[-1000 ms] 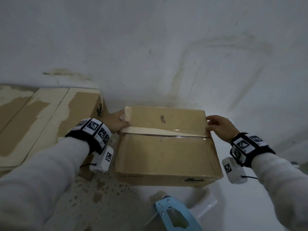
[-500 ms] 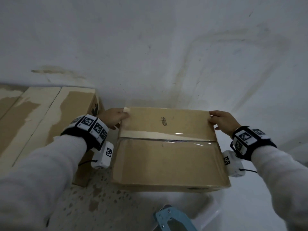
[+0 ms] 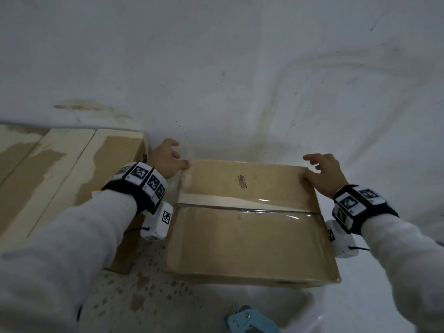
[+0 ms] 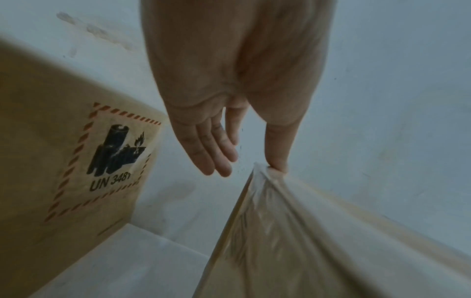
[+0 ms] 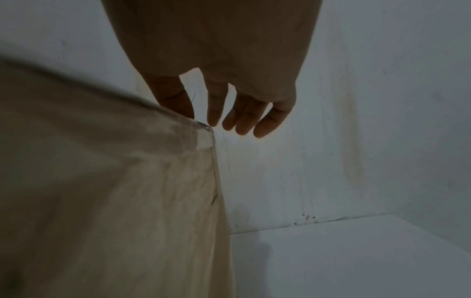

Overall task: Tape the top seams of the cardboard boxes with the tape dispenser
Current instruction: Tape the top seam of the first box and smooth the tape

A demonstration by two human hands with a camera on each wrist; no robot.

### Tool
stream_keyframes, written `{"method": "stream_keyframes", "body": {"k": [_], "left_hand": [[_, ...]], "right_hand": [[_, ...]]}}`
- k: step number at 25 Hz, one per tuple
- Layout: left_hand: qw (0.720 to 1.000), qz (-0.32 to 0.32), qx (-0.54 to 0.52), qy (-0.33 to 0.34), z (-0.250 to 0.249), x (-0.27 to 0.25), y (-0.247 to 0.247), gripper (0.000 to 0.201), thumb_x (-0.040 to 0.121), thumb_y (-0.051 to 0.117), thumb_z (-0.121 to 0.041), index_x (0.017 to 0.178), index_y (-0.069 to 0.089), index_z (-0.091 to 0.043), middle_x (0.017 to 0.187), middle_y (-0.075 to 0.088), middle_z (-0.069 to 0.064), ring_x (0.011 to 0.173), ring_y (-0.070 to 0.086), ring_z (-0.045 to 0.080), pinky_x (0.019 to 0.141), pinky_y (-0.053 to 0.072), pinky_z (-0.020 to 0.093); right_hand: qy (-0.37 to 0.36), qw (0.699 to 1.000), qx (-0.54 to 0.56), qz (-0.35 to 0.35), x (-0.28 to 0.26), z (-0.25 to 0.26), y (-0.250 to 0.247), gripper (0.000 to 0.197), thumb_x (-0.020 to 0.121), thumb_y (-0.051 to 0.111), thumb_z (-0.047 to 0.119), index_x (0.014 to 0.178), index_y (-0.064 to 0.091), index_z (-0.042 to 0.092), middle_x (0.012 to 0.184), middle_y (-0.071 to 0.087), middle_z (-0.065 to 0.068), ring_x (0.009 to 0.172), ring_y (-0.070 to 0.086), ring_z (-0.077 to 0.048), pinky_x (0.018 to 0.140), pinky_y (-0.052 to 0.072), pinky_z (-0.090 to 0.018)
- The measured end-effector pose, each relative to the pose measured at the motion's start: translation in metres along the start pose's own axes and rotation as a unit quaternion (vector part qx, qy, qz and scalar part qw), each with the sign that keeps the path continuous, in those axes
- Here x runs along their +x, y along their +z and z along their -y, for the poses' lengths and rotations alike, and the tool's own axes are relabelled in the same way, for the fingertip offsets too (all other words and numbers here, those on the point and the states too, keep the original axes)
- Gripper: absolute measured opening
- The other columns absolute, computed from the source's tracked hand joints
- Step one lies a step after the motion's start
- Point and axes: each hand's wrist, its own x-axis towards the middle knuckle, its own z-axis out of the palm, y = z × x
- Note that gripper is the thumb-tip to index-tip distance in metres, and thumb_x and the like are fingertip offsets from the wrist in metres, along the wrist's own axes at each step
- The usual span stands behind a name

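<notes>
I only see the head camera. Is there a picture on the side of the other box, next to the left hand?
Observer: Yes. The left wrist view shows a label on the neighbouring box: a battery drawing with a flame, inside a red dashed border.
Operator: Any writing on it?
Observer: Under the drawing it reads UN 348, then a last figure I cannot make out.
Operator: Is the right hand grabbing the taped box?
Observer: No. In the right wrist view only the thumb meets the top edge at the corner. The four fingers hang straight in the air beside it.
</notes>
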Motion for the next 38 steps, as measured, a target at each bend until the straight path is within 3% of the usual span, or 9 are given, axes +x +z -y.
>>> {"method": "stream_keyframes", "body": {"k": [3, 6, 8, 12, 16, 20, 26, 30, 38], "left_hand": [[0.997, 0.013, 0.017, 0.072, 0.000, 0.002, 0.004, 0.037, 0.081, 0.070, -0.016, 0.111, 0.049, -0.016, 0.087, 0.056, 0.001, 0.089, 0.060, 0.027, 0.084, 0.051, 0.038], [0.988, 0.042, 0.076, 0.127, 0.000, 0.007, 0.003, 0.019, 0.085, 0.066, -0.013, 0.103, 0.062, -0.013, 0.102, 0.064, 0.009, 0.099, 0.061, 0.028, 0.084, 0.046, 0.031], [0.981, 0.065, 0.119, 0.139, -0.001, 0.008, 0.000, 0.026, 0.089, 0.061, -0.017, 0.113, 0.065, -0.007, 0.117, 0.064, 0.012, 0.107, 0.059, 0.026, 0.086, 0.042, 0.027], [0.977, 0.135, 0.135, 0.094, -0.002, 0.010, -0.004, 0.039, 0.096, 0.049, -0.026, 0.130, 0.055, -0.006, 0.132, 0.056, 0.011, 0.121, 0.051, 0.027, 0.094, 0.037, 0.028], [0.975, 0.156, 0.123, 0.100, 0.003, 0.015, -0.004, 0.039, 0.097, 0.047, -0.026, 0.125, 0.057, -0.001, 0.129, 0.057, 0.012, 0.118, 0.051, 0.027, 0.089, 0.033, 0.025], [0.987, 0.125, 0.040, 0.091, 0.008, 0.010, 0.002, 0.035, 0.096, 0.050, -0.021, 0.127, 0.055, -0.006, 0.127, 0.057, 0.014, 0.122, 0.050, 0.028, 0.087, 0.036, 0.027], [0.981, 0.166, 0.067, 0.072, 0.002, 0.012, 0.008, 0.035, 0.100, 0.037, -0.017, 0.132, 0.049, -0.006, 0.136, 0.050, 0.015, 0.123, 0.046, 0.029, 0.093, 0.036, 0.030], [0.981, 0.153, 0.096, 0.072, 0.005, 0.013, 0.011, 0.035, 0.100, 0.038, -0.020, 0.129, 0.050, -0.005, 0.133, 0.051, 0.015, 0.121, 0.048, 0.028, 0.091, 0.036, 0.029], [0.984, 0.125, 0.094, 0.086, 0.012, 0.000, 0.012, 0.038, 0.100, 0.036, -0.033, 0.130, 0.048, -0.014, 0.131, 0.053, 0.011, 0.121, 0.050, 0.028, 0.092, 0.036, 0.030]], "right_hand": [[-0.050, 0.998, -0.021, 0.015, 0.001, 0.001, 0.000, 0.032, 0.086, 0.055, 0.005, 0.116, 0.062, 0.013, 0.118, 0.053, -0.013, 0.109, 0.051, -0.030, 0.100, 0.040, -0.047], [-0.052, 0.998, -0.011, 0.042, -0.001, 0.003, -0.001, 0.032, 0.087, 0.050, 0.000, 0.116, 0.063, 0.006, 0.120, 0.054, -0.015, 0.112, 0.051, -0.028, 0.098, 0.036, -0.030], [-0.044, 0.997, -0.006, 0.061, 0.000, 0.004, -0.002, 0.035, 0.086, 0.049, -0.004, 0.117, 0.062, 0.004, 0.122, 0.053, -0.017, 0.114, 0.051, -0.029, 0.095, 0.033, -0.025], [0.004, 0.993, -0.019, 0.119, 0.005, 0.006, -0.004, 0.037, 0.089, 0.044, 0.003, 0.122, 0.059, 0.007, 0.129, 0.052, -0.016, 0.123, 0.045, -0.030, 0.104, 0.033, -0.037], [0.032, 0.992, 0.057, 0.112, 0.002, 0.004, -0.006, 0.036, 0.091, 0.047, 0.003, 0.127, 0.053, 0.003, 0.130, 0.053, -0.016, 0.116, 0.048, -0.024, 0.095, 0.032, -0.027], [0.033, 0.992, 0.110, 0.060, -0.003, -0.008, -0.006, 0.039, 0.089, 0.057, 0.009, 0.128, 0.054, 0.004, 0.117, 0.059, -0.009, 0.103, 0.053, -0.017, 0.099, 0.041, -0.033], [0.042, 0.984, 0.129, 0.114, -0.002, -0.009, -0.002, 0.037, 0.095, 0.049, 0.012, 0.132, 0.050, 0.010, 0.114, 0.051, -0.002, 0.107, 0.047, -0.016, 0.100, 0.041, -0.039], [0.043, 0.985, 0.116, 0.123, -0.005, -0.008, -0.002, 0.037, 0.098, 0.043, 0.015, 0.135, 0.047, 0.010, 0.127, 0.050, -0.005, 0.113, 0.041, -0.012, 0.093, 0.032, -0.028], [0.049, 0.989, 0.059, 0.124, -0.011, -0.007, 0.000, 0.051, 0.100, 0.036, 0.023, 0.147, 0.023, 0.010, 0.153, 0.031, -0.011, 0.141, 0.027, -0.023, 0.114, 0.017, -0.030]]}}
